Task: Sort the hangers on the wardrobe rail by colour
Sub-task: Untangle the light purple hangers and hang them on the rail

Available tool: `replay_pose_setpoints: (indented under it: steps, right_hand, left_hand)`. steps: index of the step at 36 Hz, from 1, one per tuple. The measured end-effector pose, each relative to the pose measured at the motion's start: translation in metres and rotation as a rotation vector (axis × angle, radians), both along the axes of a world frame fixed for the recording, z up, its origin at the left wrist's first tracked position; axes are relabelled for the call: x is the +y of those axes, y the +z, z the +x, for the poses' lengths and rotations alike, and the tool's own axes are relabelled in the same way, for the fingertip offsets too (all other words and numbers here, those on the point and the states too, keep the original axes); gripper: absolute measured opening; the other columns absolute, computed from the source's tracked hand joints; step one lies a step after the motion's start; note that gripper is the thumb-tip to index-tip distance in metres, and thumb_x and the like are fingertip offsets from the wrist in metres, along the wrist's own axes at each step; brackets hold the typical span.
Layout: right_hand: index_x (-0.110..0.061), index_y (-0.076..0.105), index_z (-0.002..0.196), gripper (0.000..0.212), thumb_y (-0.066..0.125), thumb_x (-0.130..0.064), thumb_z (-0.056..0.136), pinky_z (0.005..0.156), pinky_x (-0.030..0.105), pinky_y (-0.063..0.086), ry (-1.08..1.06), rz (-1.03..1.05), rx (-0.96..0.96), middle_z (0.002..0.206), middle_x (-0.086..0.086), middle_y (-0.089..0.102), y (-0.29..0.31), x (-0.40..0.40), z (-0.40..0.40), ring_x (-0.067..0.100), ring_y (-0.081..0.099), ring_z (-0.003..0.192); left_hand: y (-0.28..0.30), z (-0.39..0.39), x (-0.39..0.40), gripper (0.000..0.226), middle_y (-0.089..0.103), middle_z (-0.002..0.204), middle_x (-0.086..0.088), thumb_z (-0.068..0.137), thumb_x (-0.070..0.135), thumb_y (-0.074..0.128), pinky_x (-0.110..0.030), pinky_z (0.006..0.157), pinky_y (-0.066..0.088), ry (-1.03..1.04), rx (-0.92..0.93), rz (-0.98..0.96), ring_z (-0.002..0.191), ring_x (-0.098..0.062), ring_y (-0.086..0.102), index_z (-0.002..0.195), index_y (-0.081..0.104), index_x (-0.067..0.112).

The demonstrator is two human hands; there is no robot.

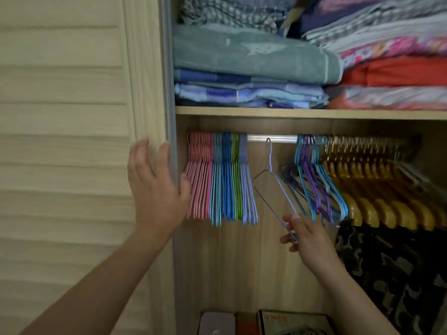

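Two bare hands reach into an open wardrobe. The left hand (154, 189) is spread open, fingers straight, its palm against the edge of the slatted door (63, 141) and holding nothing. The right hand (306, 238) pinches the lower corner of a lilac wire hanger (271, 180), which hangs tilted by its hook on a bare stretch of the metal rail (272, 138). Just left of it, a tidy block of hangers (220, 177) runs in colour bands: pink, light blue, darker blue, green, then lilac. To the right sits a tangled bunch of teal and purple hangers (314, 180), then a row of yellow wooden hangers (377, 189). Above the rail, a shelf (290, 113) carries folded towels and bedding (254, 59). Boxes (266, 322) sit at the bottom.
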State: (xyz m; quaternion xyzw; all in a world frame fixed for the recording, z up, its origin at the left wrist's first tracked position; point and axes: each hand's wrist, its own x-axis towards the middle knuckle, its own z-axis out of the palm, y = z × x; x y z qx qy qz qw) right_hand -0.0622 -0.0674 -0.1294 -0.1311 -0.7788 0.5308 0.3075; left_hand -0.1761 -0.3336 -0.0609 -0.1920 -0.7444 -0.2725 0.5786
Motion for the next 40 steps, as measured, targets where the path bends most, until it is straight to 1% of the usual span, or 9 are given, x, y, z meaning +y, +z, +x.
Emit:
replay_pose_setpoints:
  steps: [10, 17, 22, 25, 29, 32, 34, 37, 40]
  right_hand:
    - [-0.018, 0.057, 0.114, 0.034, 0.032, -0.040, 0.109, 0.083, 0.050, 0.056, 0.026, 0.159, -0.013, 0.107, 0.005, 0.062, 0.033, 0.014, -0.093, 0.017, 0.072, 0.081]
    - [-0.020, 0.047, 0.141, 0.041, 0.032, -0.040, 0.109, 0.067, 0.028, 0.048, 0.042, 0.252, -0.098, 0.101, -0.003, 0.062, 0.002, 0.020, -0.111, 0.015, 0.067, 0.086]
    - [-0.024, 0.057, 0.122, 0.035, 0.032, -0.043, 0.108, 0.080, 0.041, 0.055, 0.026, 0.396, -0.069, 0.098, -0.001, 0.066, -0.004, 0.018, -0.122, 0.017, 0.066, 0.089]
    - [-0.022, 0.058, 0.105, 0.032, 0.032, -0.042, 0.108, 0.061, 0.027, 0.041, 0.022, 0.502, -0.053, 0.082, -0.004, 0.059, -0.008, 0.015, -0.130, 0.017, 0.058, 0.078]
    - [-0.024, 0.052, 0.100, 0.045, 0.024, -0.060, 0.102, 0.061, 0.027, 0.035, 0.046, 0.497, -0.057, 0.084, -0.005, 0.055, -0.014, 0.013, -0.136, 0.018, 0.054, 0.080]
    - [-0.026, 0.051, 0.128, 0.065, 0.023, -0.074, 0.095, 0.087, 0.036, 0.049, 0.082, 0.448, -0.105, 0.116, -0.005, 0.061, -0.019, 0.015, -0.139, 0.018, 0.058, 0.106]
    - [-0.028, 0.037, 0.152, 0.067, 0.033, -0.068, 0.098, 0.100, 0.039, 0.048, 0.084, 0.396, -0.122, 0.133, -0.006, 0.057, -0.014, 0.010, -0.130, 0.016, 0.056, 0.119]
    - [-0.026, 0.037, 0.152, 0.057, 0.044, -0.053, 0.103, 0.093, 0.032, 0.045, 0.045, 0.254, -0.067, 0.124, -0.004, 0.057, -0.013, 0.008, -0.115, 0.013, 0.057, 0.111]
    - [-0.026, 0.058, 0.113, 0.015, 0.054, -0.035, 0.102, 0.077, 0.030, 0.046, -0.130, 0.149, 0.033, 0.102, -0.007, 0.063, -0.030, 0.016, -0.094, 0.015, 0.062, 0.097]
  left_hand:
    - [0.000, -0.048, -0.009, 0.068, 0.024, 0.162, -0.032, 0.106, 0.038, 0.033, -0.062, 0.124, 0.017, 0.127, 0.006, -0.089, 0.152, -0.050, 0.020, 0.158, 0.024, -0.005]
    - [-0.001, -0.048, -0.009, 0.067, 0.024, 0.160, -0.033, 0.106, 0.035, 0.038, -0.063, 0.123, 0.017, 0.135, 0.062, -0.079, 0.151, -0.051, 0.021, 0.157, 0.025, -0.006]
    - [-0.001, -0.050, -0.008, 0.067, 0.024, 0.161, -0.032, 0.105, 0.035, 0.040, -0.062, 0.124, 0.017, 0.146, 0.064, -0.066, 0.151, -0.052, 0.020, 0.157, 0.026, -0.005]
    - [-0.001, -0.049, -0.008, 0.067, 0.024, 0.161, -0.032, 0.105, 0.033, 0.042, -0.062, 0.124, 0.017, 0.148, 0.071, -0.072, 0.151, -0.051, 0.021, 0.157, 0.026, -0.006]
    - [0.000, -0.048, -0.007, 0.067, 0.026, 0.160, -0.034, 0.103, 0.031, 0.045, -0.063, 0.123, 0.018, 0.147, 0.085, -0.069, 0.150, -0.052, 0.022, 0.156, 0.028, -0.007]
    - [0.000, -0.047, -0.007, 0.067, 0.028, 0.159, -0.033, 0.102, 0.029, 0.049, -0.064, 0.123, 0.019, 0.142, 0.089, -0.054, 0.149, -0.053, 0.023, 0.155, 0.030, -0.007]
    - [-0.001, -0.047, -0.006, 0.067, 0.030, 0.157, -0.033, 0.101, 0.026, 0.052, -0.064, 0.123, 0.020, 0.139, 0.107, -0.045, 0.148, -0.052, 0.024, 0.154, 0.031, -0.008]
    - [-0.002, -0.044, -0.002, 0.065, 0.033, 0.155, -0.033, 0.100, 0.024, 0.052, -0.063, 0.123, 0.019, 0.130, 0.115, -0.010, 0.146, -0.050, 0.024, 0.154, 0.032, -0.007]
    - [-0.005, -0.046, 0.000, 0.065, 0.032, 0.156, -0.032, 0.101, 0.026, 0.049, -0.059, 0.125, 0.016, 0.139, 0.102, 0.003, 0.145, -0.055, 0.025, 0.155, 0.031, -0.006]
